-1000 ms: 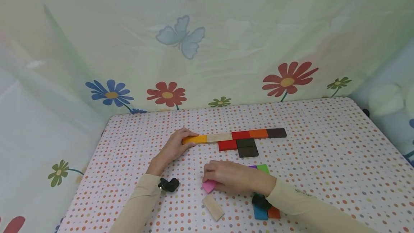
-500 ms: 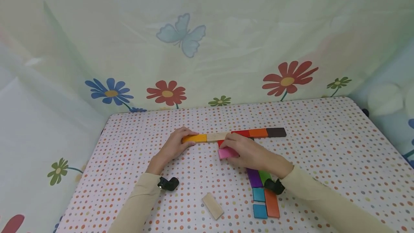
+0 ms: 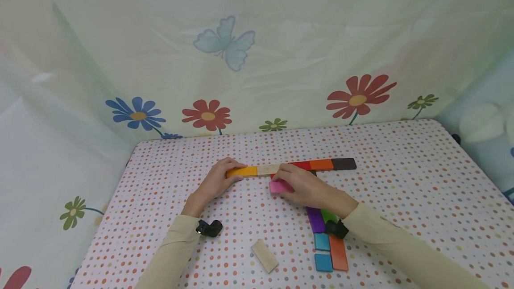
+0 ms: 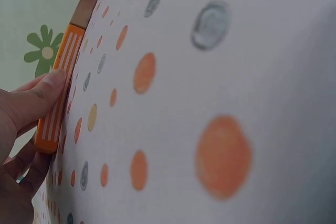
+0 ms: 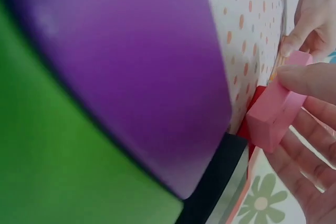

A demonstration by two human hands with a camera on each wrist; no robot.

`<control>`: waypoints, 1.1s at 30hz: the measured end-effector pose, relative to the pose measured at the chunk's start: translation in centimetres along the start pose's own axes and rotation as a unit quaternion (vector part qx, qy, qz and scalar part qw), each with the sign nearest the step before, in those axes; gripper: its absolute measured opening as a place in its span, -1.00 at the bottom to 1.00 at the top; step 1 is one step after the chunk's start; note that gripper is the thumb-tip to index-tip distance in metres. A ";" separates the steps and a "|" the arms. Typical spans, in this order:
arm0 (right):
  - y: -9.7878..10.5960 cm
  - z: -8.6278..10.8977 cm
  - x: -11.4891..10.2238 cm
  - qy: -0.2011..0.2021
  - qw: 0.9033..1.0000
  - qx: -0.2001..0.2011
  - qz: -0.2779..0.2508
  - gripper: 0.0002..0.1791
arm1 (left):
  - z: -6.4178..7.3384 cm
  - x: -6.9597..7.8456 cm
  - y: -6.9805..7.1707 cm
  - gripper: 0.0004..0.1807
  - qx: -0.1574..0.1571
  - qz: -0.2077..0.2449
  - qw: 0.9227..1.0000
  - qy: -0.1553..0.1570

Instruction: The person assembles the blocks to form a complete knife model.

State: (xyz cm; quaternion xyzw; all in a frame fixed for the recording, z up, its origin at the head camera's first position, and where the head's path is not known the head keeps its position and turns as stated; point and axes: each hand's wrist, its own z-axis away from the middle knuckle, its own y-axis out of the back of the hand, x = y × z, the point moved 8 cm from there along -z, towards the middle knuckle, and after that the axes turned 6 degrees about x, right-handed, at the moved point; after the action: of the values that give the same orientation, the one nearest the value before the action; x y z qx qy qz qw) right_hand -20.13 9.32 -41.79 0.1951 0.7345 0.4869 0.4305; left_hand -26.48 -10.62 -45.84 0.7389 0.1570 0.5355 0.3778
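Note:
My left hand [image 3: 214,186] grips the yellow block [image 3: 247,171] at the left end of a row of blocks. In the left wrist view, that yellow block [image 4: 60,87] shows pale stripes on its side, with the thumb lying against it. Between the thumb and fingers of my right hand [image 3: 307,186] is a pink block [image 3: 279,187], just in front of the row. The right wrist view shows this pink block [image 5: 275,111] close to a red block [image 5: 258,95]; whether they touch I cannot tell. My right hand partly hides the red and dark blocks behind it.
The row continues with a plain wood block [image 3: 268,170], an orange one [image 3: 321,165] and a dark one [image 3: 343,164]. Nearer lie purple [image 3: 315,220], green [image 3: 328,216], blue [image 3: 323,262] and orange-red [image 3: 339,253] blocks. A loose wood block [image 3: 264,256] rests on the dotted tablecloth [image 3: 160,182].
My right hand has carried the pink block from beside the loose wood block up and right to the row, then slightly left. The left hand stays on the yellow block.

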 end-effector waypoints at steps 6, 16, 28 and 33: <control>-0.3 0.0 -0.4 0.004 1.000 -0.002 0.031 -0.63 | 0.1 0.1 0.1 -0.62 -0.003 0.012 1.000 -0.006; -0.5 0.0 -0.1 0.006 0.998 -0.001 0.057 -0.64 | 0.1 0.0 0.0 -0.63 0.000 0.012 1.000 0.001; -0.5 -0.1 -0.3 0.011 0.996 0.006 0.083 -0.65 | 0.1 -0.2 0.0 -0.62 0.004 0.012 1.000 0.002; -0.5 -0.1 -0.4 0.014 0.997 0.008 0.082 -0.66 | 0.1 -0.1 0.0 -0.62 0.005 0.013 1.000 -0.006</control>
State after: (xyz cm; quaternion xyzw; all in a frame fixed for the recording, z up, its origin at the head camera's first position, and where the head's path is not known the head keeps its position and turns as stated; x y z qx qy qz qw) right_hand -19.95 8.75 -42.03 0.2509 0.7258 0.5175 0.3776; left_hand -26.41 -10.76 -45.93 0.7458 0.1476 0.5355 0.3678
